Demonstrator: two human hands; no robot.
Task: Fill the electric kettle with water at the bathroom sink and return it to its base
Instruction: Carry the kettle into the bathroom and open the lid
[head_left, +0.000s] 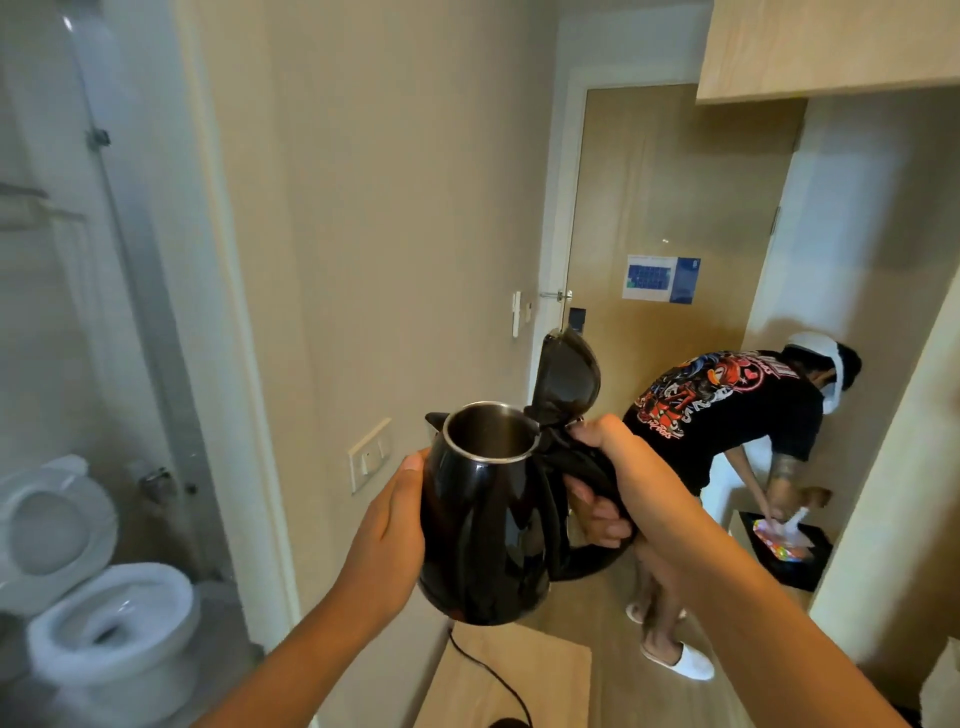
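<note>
A black electric kettle (483, 525) with a steel rim hangs in the air in front of me, its lid (566, 376) flipped up and open. My right hand (605, 493) is wrapped around the handle on the kettle's right side. My left hand (392, 519) presses flat against the kettle's left wall. The inside of the kettle looks dark; I cannot tell if it holds water. A small dark round shape at the bottom edge (506, 723) with a black cord (485, 670) may be the kettle's base. The sink is out of view.
The bathroom doorway opens on the left, with a white toilet (111, 618) behind a glass panel. A wooden counter (519, 680) lies below the kettle. Another person (727, 431) bends over a black tray (789, 551) in the corridor ahead, before a wooden door (670, 223).
</note>
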